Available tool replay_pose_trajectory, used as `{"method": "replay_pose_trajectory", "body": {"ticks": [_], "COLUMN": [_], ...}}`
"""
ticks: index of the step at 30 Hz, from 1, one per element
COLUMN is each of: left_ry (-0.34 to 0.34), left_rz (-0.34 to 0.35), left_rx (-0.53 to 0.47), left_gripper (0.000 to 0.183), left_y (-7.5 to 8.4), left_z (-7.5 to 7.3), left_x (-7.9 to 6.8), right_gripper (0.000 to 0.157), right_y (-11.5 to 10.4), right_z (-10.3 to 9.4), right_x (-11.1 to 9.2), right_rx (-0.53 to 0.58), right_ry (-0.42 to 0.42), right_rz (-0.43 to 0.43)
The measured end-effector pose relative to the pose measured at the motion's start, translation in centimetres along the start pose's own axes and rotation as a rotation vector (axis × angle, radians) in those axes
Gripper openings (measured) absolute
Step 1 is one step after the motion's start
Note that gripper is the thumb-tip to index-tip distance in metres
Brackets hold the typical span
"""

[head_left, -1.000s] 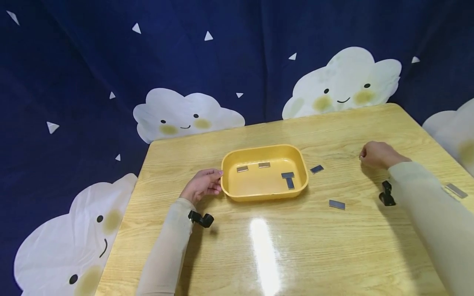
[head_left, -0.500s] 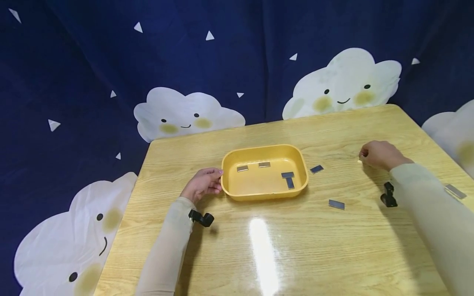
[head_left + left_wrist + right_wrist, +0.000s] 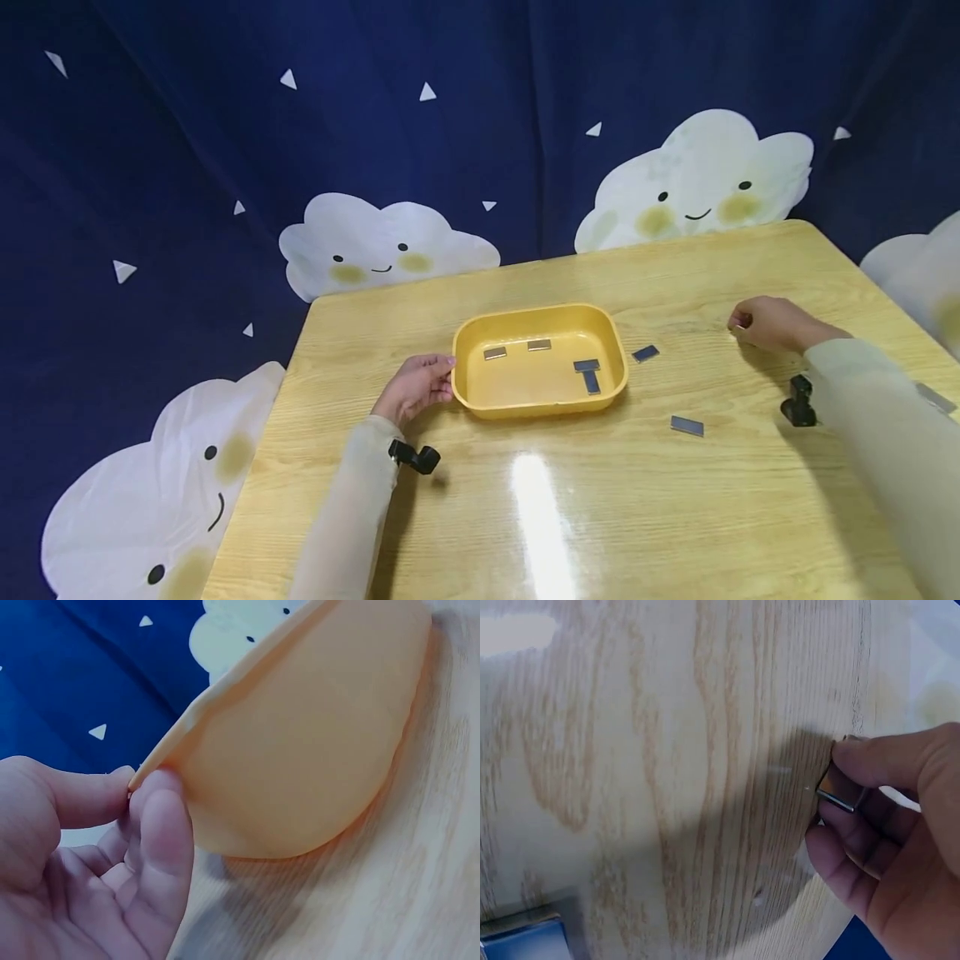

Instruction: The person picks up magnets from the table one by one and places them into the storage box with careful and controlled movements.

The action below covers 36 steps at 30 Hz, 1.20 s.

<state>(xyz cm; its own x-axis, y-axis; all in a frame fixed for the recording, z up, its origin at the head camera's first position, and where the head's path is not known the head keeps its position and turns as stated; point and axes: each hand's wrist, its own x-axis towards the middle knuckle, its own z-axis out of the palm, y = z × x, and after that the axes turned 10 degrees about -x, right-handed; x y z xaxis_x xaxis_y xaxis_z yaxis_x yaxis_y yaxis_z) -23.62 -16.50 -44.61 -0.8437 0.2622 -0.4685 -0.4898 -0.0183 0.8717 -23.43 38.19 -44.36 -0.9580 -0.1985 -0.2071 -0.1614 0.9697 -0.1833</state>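
Note:
My left hand (image 3: 416,387) pinches the left end of a yellow plastic tray (image 3: 525,385), thumb and fingers on its rim. The left wrist view shows the tray's outer wall (image 3: 300,750) rising from those fingertips. Inside the tray are several small shiny metal blocks (image 3: 495,353), two of them forming a T (image 3: 592,382). To the right, my right hand (image 3: 776,323) is close over the table. Its thumb and fingers pinch another small metal block (image 3: 840,789), partly hidden by the thumb in the right wrist view.
Right of the tray lies a dark metal block (image 3: 645,353), with another metal block (image 3: 687,426) nearer the front. A further block (image 3: 936,397) sits beyond the right forearm. The wooden table (image 3: 637,517) ends at a blue curtain (image 3: 450,50) with clouds.
The head view has tilted up slightly. My right hand stays in about the same spot, its fingertips turned a little. The left hand keeps its pinch on the tray, which stays put.

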Motion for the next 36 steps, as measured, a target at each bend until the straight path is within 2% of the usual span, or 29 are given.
{"method": "replay_pose_trajectory", "body": {"ticks": [4,8,15,19,28,36], "left_ry": [0.016,0.024,-0.004,-0.009,0.006,0.011], "left_rz": [0.029,0.014,0.028,0.027,-0.002,0.007], "left_rx": [-0.009,-0.016,-0.03,-0.03,-0.014,0.012], "left_gripper": [0.025,0.023,0.021,0.02,0.019,0.019], "left_y": [-0.4,-0.4,-0.4,-0.4,-0.8,-0.4], "left_z": [0.1,0.0,0.0,-0.1,0.0,-0.1], "left_x": [0.1,0.1,0.1,0.2,0.0,0.2], "right_gripper": [0.017,0.021,0.018,0.023,0.023,0.021], "right_y": [0.0,0.0,0.1,0.0,-2.3,-4.3], "right_z": [0.1,-0.1,-0.6,-0.9,-2.0,-3.0], "right_x": [0.1,0.0,0.2,0.5,0.6,1.0], "right_rx": [0.002,-0.017,0.006,0.012,-0.017,-0.062], "right_ry": [0.017,0.014,0.041,0.039,0.043,0.082], "right_rz": [-0.01,-0.028,-0.031,-0.034,-0.073,-0.132]}}
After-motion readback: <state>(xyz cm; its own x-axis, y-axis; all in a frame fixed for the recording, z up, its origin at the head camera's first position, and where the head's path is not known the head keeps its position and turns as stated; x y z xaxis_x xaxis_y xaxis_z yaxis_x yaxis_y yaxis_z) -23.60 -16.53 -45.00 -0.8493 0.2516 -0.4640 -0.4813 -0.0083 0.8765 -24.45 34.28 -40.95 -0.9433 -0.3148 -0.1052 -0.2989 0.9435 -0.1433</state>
